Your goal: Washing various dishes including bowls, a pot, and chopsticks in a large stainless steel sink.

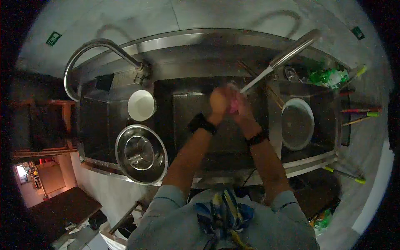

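Both my hands meet over the middle basin of a stainless steel sink (203, 137), under a stream of water (256, 79) from the right-hand faucet (295, 48). A small pink thing (233, 107), perhaps a cloth, is pressed between them; blur and fingers hide most of it. My left hand (218, 101) is curled against its left side. On its right side is my right hand (245, 106), close to where the water falls. Dark bands circle both wrists.
A white bowl (141, 105) and a steel basin (161, 156) stand at the left. Another faucet (103, 42) arches over the left basin. In the right basin is a round white-rimmed tub (307, 109). Green plastic bottles (331, 78) lie at the back right corner.
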`<state>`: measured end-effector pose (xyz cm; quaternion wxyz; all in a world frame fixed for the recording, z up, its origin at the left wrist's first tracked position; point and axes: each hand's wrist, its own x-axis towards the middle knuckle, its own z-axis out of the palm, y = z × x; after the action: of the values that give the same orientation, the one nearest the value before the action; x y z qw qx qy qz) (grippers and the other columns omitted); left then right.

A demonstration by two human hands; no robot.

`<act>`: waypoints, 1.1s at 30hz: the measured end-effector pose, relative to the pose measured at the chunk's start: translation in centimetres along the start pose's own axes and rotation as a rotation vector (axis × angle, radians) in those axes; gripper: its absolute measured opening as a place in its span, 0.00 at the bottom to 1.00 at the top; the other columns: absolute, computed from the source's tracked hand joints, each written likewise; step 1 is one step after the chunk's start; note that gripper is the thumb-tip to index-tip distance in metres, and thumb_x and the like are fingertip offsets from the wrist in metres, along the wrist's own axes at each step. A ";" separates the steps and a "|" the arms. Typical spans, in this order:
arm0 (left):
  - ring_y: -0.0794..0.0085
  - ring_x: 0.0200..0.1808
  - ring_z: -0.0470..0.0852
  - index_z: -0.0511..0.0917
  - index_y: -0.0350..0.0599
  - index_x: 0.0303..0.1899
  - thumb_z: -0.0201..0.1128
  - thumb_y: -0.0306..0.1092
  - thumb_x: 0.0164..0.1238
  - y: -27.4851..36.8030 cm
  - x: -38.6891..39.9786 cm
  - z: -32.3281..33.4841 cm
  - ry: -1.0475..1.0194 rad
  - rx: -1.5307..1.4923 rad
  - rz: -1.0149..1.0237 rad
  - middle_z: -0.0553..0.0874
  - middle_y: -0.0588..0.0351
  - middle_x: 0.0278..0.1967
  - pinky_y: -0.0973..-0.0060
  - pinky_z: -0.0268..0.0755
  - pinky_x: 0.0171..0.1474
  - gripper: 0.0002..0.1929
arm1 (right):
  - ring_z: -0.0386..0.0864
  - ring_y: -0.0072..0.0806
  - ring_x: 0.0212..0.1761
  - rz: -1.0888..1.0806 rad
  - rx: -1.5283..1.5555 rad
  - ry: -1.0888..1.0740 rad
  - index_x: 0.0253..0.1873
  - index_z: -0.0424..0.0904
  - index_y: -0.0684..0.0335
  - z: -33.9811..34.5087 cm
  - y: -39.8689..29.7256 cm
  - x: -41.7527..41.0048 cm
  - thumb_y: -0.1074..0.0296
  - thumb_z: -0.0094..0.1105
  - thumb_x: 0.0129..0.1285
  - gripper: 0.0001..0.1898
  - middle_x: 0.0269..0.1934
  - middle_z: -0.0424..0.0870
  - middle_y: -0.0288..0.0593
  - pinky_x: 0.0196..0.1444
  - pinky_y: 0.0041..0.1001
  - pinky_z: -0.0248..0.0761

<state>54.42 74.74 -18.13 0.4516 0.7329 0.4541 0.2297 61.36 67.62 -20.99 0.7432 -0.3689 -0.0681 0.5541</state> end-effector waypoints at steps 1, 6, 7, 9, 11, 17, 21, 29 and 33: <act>0.51 0.34 0.81 0.79 0.40 0.28 0.60 0.39 0.57 -2.0 1.4 -0.4 0.048 0.035 0.018 0.83 0.48 0.34 0.61 0.73 0.34 0.11 | 0.67 0.23 0.27 0.044 -0.021 0.110 0.42 0.71 0.57 2.0 -0.3 -0.2 0.55 0.53 0.65 0.13 0.27 0.69 0.29 0.30 0.22 0.66; 0.59 0.38 0.82 0.78 0.37 0.38 0.61 0.34 0.58 -10.9 2.0 0.5 -0.094 -0.050 0.562 0.84 0.51 0.38 0.65 0.74 0.37 0.11 | 0.69 0.22 0.29 -0.111 -0.312 -0.251 0.41 0.73 0.58 6.2 -4.5 -1.5 0.56 0.55 0.64 0.11 0.28 0.71 0.29 0.33 0.20 0.66; 0.61 0.40 0.81 0.77 0.37 0.43 0.62 0.34 0.57 -6.3 0.3 0.0 -0.443 -0.390 0.212 0.84 0.52 0.39 0.66 0.74 0.39 0.14 | 0.70 0.22 0.30 -0.196 -0.541 -0.122 0.41 0.74 0.58 3.9 -6.6 -1.9 0.58 0.56 0.64 0.10 0.29 0.72 0.30 0.35 0.20 0.67; 0.65 0.43 0.80 0.72 0.38 0.51 0.64 0.33 0.55 -4.5 -0.9 -2.4 -0.667 -0.506 -0.084 0.84 0.53 0.40 0.69 0.74 0.44 0.21 | 0.72 0.20 0.33 -0.184 -0.732 -0.034 0.41 0.75 0.59 4.3 -6.8 -2.2 0.60 0.56 0.64 0.10 0.31 0.74 0.30 0.36 0.20 0.68; 0.67 0.46 0.79 0.67 0.38 0.57 0.67 0.32 0.53 -6.9 -0.4 -1.9 -0.507 -0.334 0.088 0.83 0.55 0.40 0.71 0.73 0.47 0.29 | 0.72 0.18 0.35 -0.064 -0.679 -0.021 0.43 0.77 0.60 4.7 -5.4 -2.0 0.61 0.56 0.63 0.10 0.33 0.75 0.30 0.35 0.20 0.67; 0.71 0.44 0.80 0.76 0.41 0.46 0.64 0.28 0.57 -3.9 -0.4 -2.7 -0.559 -0.766 0.110 0.83 0.58 0.41 0.71 0.75 0.46 0.14 | 0.73 0.16 0.35 0.037 -0.609 -0.207 0.48 0.77 0.62 2.0 -5.7 -3.0 0.65 0.58 0.60 0.13 0.34 0.77 0.30 0.40 0.19 0.70; 0.72 0.46 0.78 0.71 0.40 0.53 0.68 0.33 0.55 -3.0 0.9 -6.3 -0.685 -0.392 0.005 0.80 0.56 0.45 0.74 0.72 0.47 0.24 | 0.76 0.20 0.38 0.152 -0.873 -0.101 0.48 0.77 0.64 1.5 -8.2 -3.8 0.63 0.60 0.59 0.15 0.34 0.79 0.32 0.43 0.23 0.72; 0.68 0.42 0.78 0.70 0.38 0.51 0.67 0.35 0.54 1.0 -0.3 -3.0 -0.555 -0.797 -0.166 0.79 0.53 0.40 0.71 0.71 0.45 0.24 | 0.78 0.28 0.39 -0.091 -0.658 0.137 0.48 0.77 0.63 0.1 -4.5 -3.4 0.57 0.59 0.61 0.17 0.38 0.81 0.41 0.43 0.29 0.72; 0.63 0.45 0.77 0.69 0.38 0.52 0.66 0.32 0.54 3.3 -5.1 0.2 -0.082 -0.269 0.359 0.79 0.50 0.41 0.69 0.70 0.48 0.24 | 0.78 0.28 0.39 -0.037 -0.352 0.050 0.48 0.76 0.63 4.6 -3.3 -4.5 0.59 0.58 0.61 0.16 0.39 0.81 0.41 0.42 0.30 0.72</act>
<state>53.57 69.63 -15.00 0.5153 0.7439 0.2628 0.3348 59.81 65.49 -14.24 0.6785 -0.5058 -0.1522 0.5106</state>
